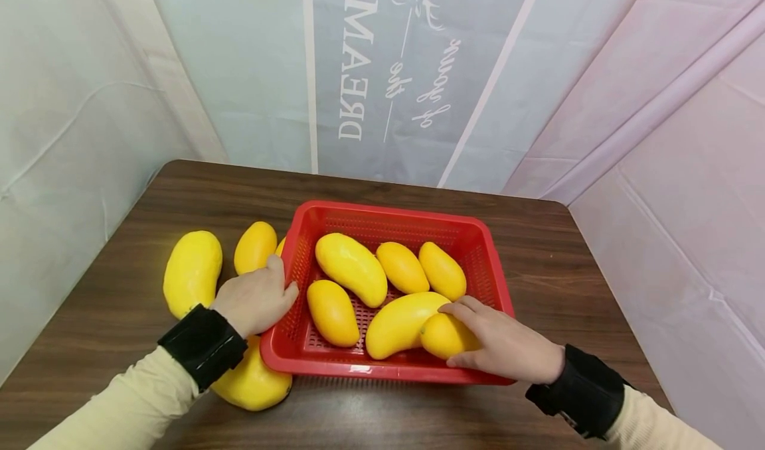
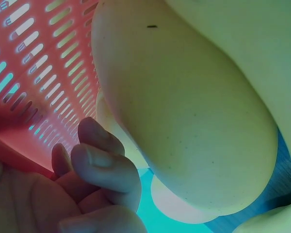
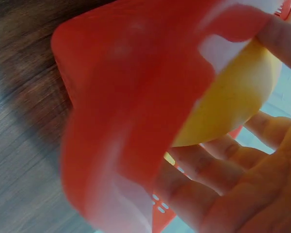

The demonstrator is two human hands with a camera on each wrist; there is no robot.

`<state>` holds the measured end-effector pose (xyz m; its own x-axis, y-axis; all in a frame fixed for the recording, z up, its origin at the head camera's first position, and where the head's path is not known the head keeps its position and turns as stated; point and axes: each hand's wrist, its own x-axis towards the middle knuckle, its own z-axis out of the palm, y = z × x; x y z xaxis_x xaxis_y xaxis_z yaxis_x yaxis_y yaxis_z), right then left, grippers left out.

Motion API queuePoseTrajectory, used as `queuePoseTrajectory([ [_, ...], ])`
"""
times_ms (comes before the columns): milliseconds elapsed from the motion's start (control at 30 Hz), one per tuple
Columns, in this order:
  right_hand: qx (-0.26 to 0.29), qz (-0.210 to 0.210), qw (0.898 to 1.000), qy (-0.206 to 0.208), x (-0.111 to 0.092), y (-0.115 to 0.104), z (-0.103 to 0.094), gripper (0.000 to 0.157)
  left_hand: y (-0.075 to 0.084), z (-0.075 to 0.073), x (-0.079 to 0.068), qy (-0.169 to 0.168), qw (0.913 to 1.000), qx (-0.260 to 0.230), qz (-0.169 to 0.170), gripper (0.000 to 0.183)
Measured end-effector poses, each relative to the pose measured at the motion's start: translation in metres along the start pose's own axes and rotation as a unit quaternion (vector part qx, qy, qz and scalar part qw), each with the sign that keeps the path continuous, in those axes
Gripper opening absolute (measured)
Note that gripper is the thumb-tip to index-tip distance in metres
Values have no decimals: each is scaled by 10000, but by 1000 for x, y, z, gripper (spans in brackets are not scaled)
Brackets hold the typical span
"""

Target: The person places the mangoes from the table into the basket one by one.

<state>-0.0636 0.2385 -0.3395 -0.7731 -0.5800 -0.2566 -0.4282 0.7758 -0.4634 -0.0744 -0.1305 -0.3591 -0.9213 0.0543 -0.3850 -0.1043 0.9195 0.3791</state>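
A red plastic basket (image 1: 382, 369) holds several yellow mangoes, large ones such as the long mango (image 1: 351, 269) and smaller, more orange ones. My left hand (image 1: 254, 299) grips its left rim, thumb at the top edge; in the left wrist view the curled fingers (image 2: 106, 165) are beside the slotted wall. At the front right corner, my right hand (image 1: 502, 340) holds a small mango (image 1: 445, 336) inside the basket, against a large mango (image 1: 400, 324). The right wrist view has this small mango (image 3: 228, 97) between thumb and fingers, partly behind the blurred red rim.
Left of the basket, on the dark wooden table (image 1: 556, 284), lie a large mango (image 1: 193, 271), a smaller mango (image 1: 255, 247) and another large mango (image 1: 254, 380) partly under my left wrist. One more mango is mostly hidden behind the basket's left side. Fabric walls (image 1: 251, 72) enclose the table.
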Motion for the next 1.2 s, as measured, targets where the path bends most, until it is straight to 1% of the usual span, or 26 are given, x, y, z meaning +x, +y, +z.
queuePoseTrajectory([
  [233,212,-25,9994,-287,3,1,-2,70,-1,0,0,-5,10000,27,16,44],
  [367,283,-96,9987,-412,4,3,-2,65,-1,0,0,-8,10000,28,14,44],
  [533,371,-190,9980,-472,6,8,2,60,0,0,0,5,10000,29,18,44],
  [800,386,-287,9978,-459,8,10,7,63,1,0,-1,-26,10000,34,-18,44],
  [1033,495,-168,9975,-476,10,12,10,64,1,0,-1,-36,10000,57,-29,45],
  [1200,570,-155,9965,-594,10,13,8,66,0,0,-1,6,10000,80,-12,44],
])
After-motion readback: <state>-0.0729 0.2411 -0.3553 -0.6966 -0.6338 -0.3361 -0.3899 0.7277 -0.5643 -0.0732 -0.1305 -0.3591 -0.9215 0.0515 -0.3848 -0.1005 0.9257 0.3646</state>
